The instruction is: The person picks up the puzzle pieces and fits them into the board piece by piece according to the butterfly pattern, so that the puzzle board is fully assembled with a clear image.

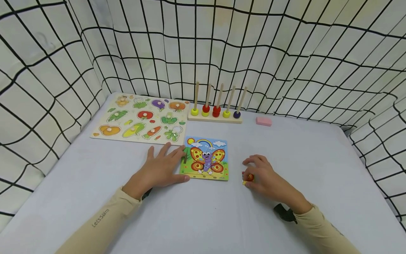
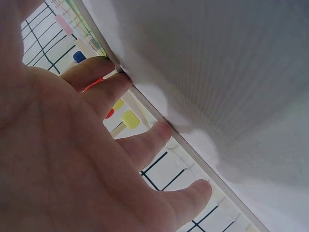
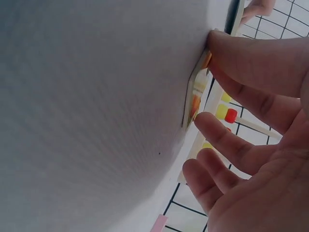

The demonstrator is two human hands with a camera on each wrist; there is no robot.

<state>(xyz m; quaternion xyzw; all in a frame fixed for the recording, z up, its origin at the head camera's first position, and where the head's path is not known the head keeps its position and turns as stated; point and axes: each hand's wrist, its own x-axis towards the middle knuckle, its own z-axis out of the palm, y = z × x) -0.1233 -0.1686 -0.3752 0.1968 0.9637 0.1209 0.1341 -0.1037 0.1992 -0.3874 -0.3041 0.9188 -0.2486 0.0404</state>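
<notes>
A square butterfly puzzle (image 1: 207, 158) lies flat in the middle of the white table, its picture facing up. My left hand (image 1: 160, 167) rests palm down at its left side, fingers spread and fairly straight. The thumb reaches the puzzle's lower left corner and other fingertips reach its left edge. To the right of the puzzle, my right hand (image 1: 268, 180) pinches a small printed puzzle piece (image 1: 250, 177) between thumb and index finger, at the table surface. In the right wrist view the piece (image 3: 197, 92) shows edge-on; its other fingers are loosely bent and apart.
A vegetable peg puzzle board (image 1: 127, 121) lies at the back left, close to the butterfly puzzle. Behind stands a wooden bead stacker (image 1: 215, 119) with upright pegs and coloured beads. A pink block (image 1: 264, 121) sits at the back right. Black netting (image 1: 219, 46) surrounds the table.
</notes>
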